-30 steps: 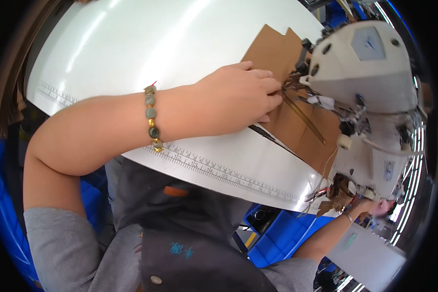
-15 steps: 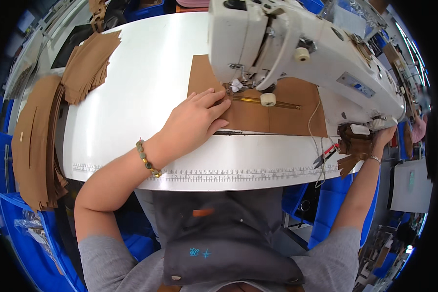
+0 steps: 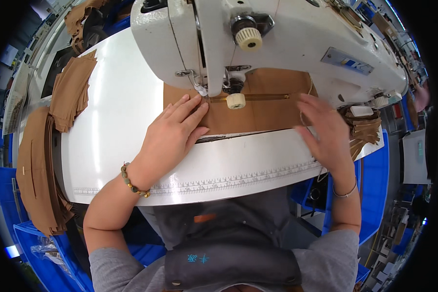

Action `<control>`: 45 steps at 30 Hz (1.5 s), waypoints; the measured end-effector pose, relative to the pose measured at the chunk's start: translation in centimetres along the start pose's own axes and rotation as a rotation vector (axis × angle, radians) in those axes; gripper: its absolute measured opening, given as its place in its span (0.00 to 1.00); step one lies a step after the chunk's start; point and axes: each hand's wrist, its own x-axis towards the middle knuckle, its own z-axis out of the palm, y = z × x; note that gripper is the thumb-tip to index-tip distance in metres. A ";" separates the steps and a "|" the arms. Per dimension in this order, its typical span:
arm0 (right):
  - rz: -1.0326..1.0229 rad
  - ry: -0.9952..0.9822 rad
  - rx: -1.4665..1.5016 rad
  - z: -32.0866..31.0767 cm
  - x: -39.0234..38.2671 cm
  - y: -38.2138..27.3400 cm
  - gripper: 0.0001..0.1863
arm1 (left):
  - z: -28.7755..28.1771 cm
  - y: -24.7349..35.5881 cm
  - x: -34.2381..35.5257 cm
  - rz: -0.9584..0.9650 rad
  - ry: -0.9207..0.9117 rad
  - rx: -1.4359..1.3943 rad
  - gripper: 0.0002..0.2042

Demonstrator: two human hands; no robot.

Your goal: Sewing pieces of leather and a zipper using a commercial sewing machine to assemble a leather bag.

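A brown fabric panel point(image 3: 258, 118) lies flat under the head of a white sewing machine point(image 3: 287, 53). Across it runs a zipper point(image 3: 264, 97) with gold-coloured teeth. My left hand point(image 3: 175, 126) rests on the panel's left part, fingers laid flat, their tips close to the presser foot. That foot and the needle are partly hidden by the machine head and my fingers. Over the panel's right end hovers my right hand point(image 3: 328, 131), slightly blurred, its fingers apart and holding nothing that I can see. A pale cord point(image 3: 310, 87) passes behind it.
Stacked brown fabric pieces point(image 3: 34, 160) hang over the table's left edge, beside another stack point(image 3: 73, 85). More brown pieces point(image 3: 367, 126) bunch up at the machine's right. A ruler strip point(image 3: 219, 184) follows the white table's front edge. Blue bins point(image 3: 374, 194) stand below.
My right hand has come from the brown pieces at the far right to the panel's right end. My left hand stays on the panel. The view has shifted closer to the machine.
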 end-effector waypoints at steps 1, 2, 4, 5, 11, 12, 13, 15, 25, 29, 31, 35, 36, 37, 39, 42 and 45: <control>0.012 -0.138 -0.004 1.4 1.2 -0.7 0.19 | 0.0 -0.1 0.0 -0.002 0.009 -0.021 0.22; -0.017 -0.068 0.036 2.2 2.1 -0.7 0.19 | -0.1 -0.1 0.0 -0.008 0.012 -0.041 0.22; 0.075 -0.199 0.013 3.3 3.3 -0.2 0.24 | -0.2 -0.2 0.0 -0.014 0.014 -0.052 0.22; 0.012 -0.155 0.039 3.4 3.4 0.1 0.24 | -0.2 -0.3 0.0 -0.020 0.014 -0.069 0.22; -0.016 -0.296 -0.134 3.0 4.5 -0.8 0.25 | -0.1 -0.4 0.0 -0.010 0.028 -0.076 0.22; -0.054 -0.259 -0.084 3.5 5.1 -1.5 0.24 | -0.1 -0.4 0.0 -0.012 0.022 -0.071 0.22; -0.085 -0.224 -0.043 4.1 5.8 -2.1 0.23 | -0.1 -0.4 0.0 -0.011 0.024 -0.081 0.21; -0.150 -0.223 0.063 5.6 7.0 -3.6 0.23 | -0.2 -0.4 0.1 -0.007 0.025 -0.085 0.21; -0.239 -0.197 0.184 8.9 8.7 -6.0 0.25 | -0.7 -0.3 0.3 0.008 -0.019 -0.028 0.20; -0.268 -0.167 0.204 9.0 8.8 -5.9 0.25 | -0.7 -0.4 0.4 0.022 0.000 -0.027 0.20; -0.227 -0.200 0.209 9.1 8.8 -5.9 0.26 | -0.7 -0.4 0.5 0.021 0.002 -0.017 0.20; -0.221 -0.178 0.212 9.2 8.7 -5.9 0.26 | -0.6 -0.5 0.4 -0.011 -0.065 -0.018 0.20; -0.231 -0.174 0.206 9.2 8.7 -5.9 0.26 | -0.6 -0.5 0.4 -0.005 -0.056 -0.007 0.20; -0.240 -0.170 0.201 9.2 8.7 -5.9 0.26 | -0.6 -0.5 0.5 -0.003 -0.053 -0.003 0.20; -0.226 -0.173 0.204 9.2 8.8 -5.8 0.26 | -0.7 -0.5 0.5 0.005 -0.055 0.002 0.20; -0.213 -0.181 0.218 9.1 8.8 -5.7 0.26 | -0.6 -0.5 0.6 0.000 -0.063 -0.002 0.20; -0.221 -0.175 0.224 9.2 8.9 -5.6 0.25 | -0.6 -0.5 0.7 -0.001 -0.061 -0.004 0.19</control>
